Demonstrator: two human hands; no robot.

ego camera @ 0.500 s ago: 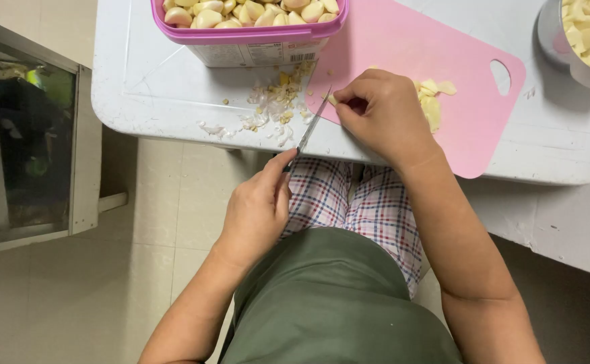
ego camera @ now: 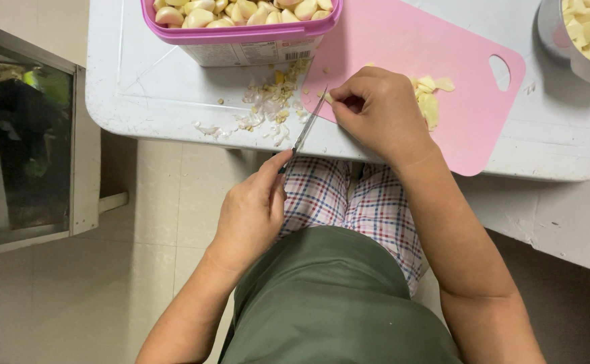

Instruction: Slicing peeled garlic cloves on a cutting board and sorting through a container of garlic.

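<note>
Head view shows us seated at a white table (ego camera: pixel 174 101), our left hand (ego camera: pixel 251 216) closed around the handle of a small knife (ego camera: pixel 306 128) whose blade points toward one o'clock. Our right hand (ego camera: pixel 376 111) has its fingers curled shut, pinching a garlic clove (ego camera: pixel 327 98) at the pink cutting board's (ego camera: pixel 470 135) edge. Compared with half a second ago, little has shifted: the blade tip now sits right against the clove, so we judge the trimming cut is under way. Peel scraps (ego camera: pixel 268 108) lie at the knife's eleven o'clock, below the pink-rimmed tub (ego camera: pixel 241 32) of cloves; trimmed pieces (ego camera: pixel 432 101) rest at three o'clock of our right hand.
</note>
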